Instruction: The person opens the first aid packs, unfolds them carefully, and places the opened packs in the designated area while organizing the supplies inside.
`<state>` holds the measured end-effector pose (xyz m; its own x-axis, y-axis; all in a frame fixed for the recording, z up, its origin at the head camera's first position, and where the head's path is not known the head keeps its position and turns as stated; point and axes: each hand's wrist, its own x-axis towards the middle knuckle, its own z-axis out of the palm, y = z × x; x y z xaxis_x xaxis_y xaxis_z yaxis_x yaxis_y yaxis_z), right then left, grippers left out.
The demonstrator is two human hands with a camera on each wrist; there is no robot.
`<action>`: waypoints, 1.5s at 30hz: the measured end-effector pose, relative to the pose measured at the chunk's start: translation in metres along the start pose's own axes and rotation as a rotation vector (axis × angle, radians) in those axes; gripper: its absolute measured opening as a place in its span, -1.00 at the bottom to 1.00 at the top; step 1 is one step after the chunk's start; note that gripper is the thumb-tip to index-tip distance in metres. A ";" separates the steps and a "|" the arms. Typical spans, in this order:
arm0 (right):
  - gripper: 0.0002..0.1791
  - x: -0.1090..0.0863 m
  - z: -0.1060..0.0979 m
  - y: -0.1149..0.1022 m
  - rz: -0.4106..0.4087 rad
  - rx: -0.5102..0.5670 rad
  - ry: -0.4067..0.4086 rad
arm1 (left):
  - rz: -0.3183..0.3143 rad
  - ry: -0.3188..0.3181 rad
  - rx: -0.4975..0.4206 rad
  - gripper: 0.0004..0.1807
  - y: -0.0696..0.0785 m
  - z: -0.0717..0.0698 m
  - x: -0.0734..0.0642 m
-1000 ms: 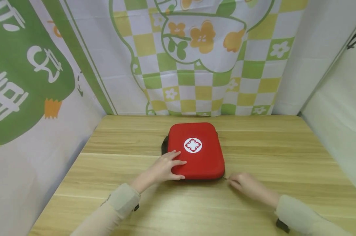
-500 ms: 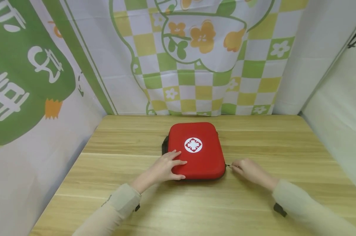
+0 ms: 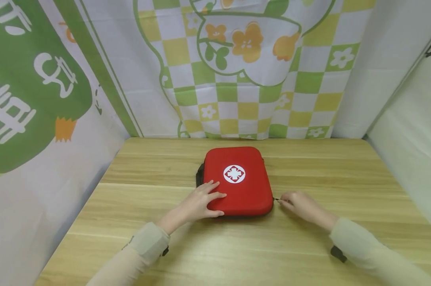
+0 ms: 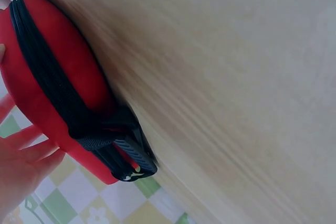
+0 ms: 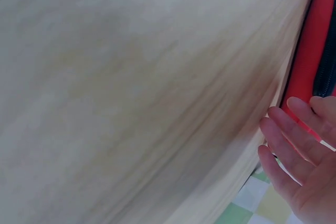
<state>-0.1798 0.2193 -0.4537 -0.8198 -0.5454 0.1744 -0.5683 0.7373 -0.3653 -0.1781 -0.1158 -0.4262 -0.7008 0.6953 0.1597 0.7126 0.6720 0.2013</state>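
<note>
A red first-aid case [image 3: 237, 194] with a white cross emblem lies flat on the wooden table. My left hand [image 3: 202, 200] rests on its near left part, fingers spread over the lid. In the left wrist view, the case's dark zipper [image 4: 47, 72] runs along its side, beside a black carrying handle [image 4: 131, 150]. At the near right corner, my right hand [image 3: 301, 204] pinches a small zipper pull [image 3: 276, 199] between thumb and index finger. The right wrist view has the other fingers [image 5: 289, 145] loosely extended beside the case, with the pull itself hidden by the fingertips.
The wooden tabletop [image 3: 137, 163] surrounds the case on all sides. A checked green, yellow and white curtain [image 3: 237, 95] hangs behind its far edge. White cloth walls [image 3: 415, 119] border it left and right.
My right hand has moved a little away from me around the case's near right corner, with the zipper pull, and then stays about there. The left hand has not moved.
</note>
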 end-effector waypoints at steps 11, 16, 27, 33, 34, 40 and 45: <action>-0.91 0.002 -0.008 -0.011 0.021 -0.001 0.017 | 0.102 0.136 0.039 -0.50 0.000 0.006 -0.017; -0.86 0.005 -0.014 -0.019 0.020 0.002 0.080 | 0.077 0.211 0.033 -0.52 -0.003 0.006 -0.027; -0.67 0.019 -0.021 -0.052 -0.113 -0.075 0.207 | -0.065 0.320 -0.099 -0.60 -0.008 0.007 -0.049; -0.58 0.028 -0.015 -0.069 -0.214 -0.077 0.191 | -0.149 0.286 -0.197 -0.63 -0.009 0.010 -0.056; -0.57 0.030 -0.013 -0.071 -0.228 -0.077 0.188 | -0.167 0.283 -0.216 -0.63 -0.009 0.011 -0.056; -0.50 0.033 -0.003 -0.082 -0.243 -0.111 0.132 | -0.328 0.216 -0.396 -0.67 -0.009 0.015 -0.058; -0.43 0.035 0.003 -0.087 -0.246 -0.137 0.084 | -0.446 0.166 -0.600 -0.70 -0.009 0.018 -0.055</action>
<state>-0.1583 0.1346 -0.4188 -0.6560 -0.6835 0.3201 -0.7502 0.6371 -0.1771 -0.1458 -0.1559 -0.4541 -0.9473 0.3118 0.0736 0.2548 0.5939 0.7631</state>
